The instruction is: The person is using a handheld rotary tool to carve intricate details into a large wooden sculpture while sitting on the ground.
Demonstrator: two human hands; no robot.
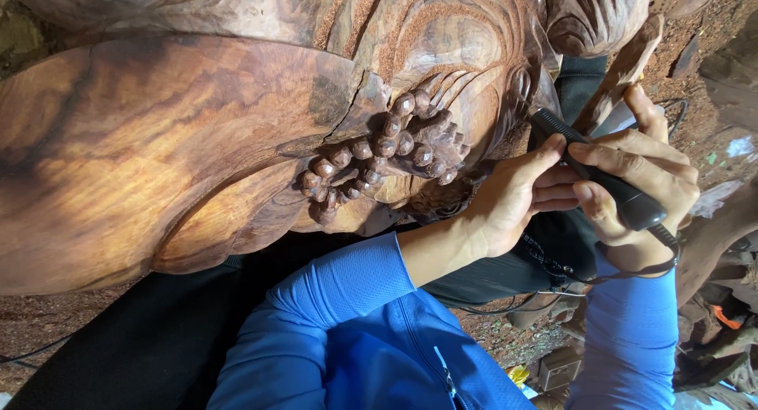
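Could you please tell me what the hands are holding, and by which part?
Both hands, right hand and left hand, grip a black rotary carving tool along its handle, tip at the wood carving.

A woodcarving workshop: a big half-carved sculpture (237, 126) looms left of the hands, and sawdust floor (505, 339) with cables (505, 306) lies below them.

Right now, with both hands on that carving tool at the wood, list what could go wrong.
1. The left hand braces right beside the tip of the black rotary tool; a skip could likely catch its fingers.
2. The tip works close to the carved beads on the wooden sculpture; a slip might gouge finished detail.
3. The tool's cord trails from the right hand across the lap and could snag, jerking the grip.
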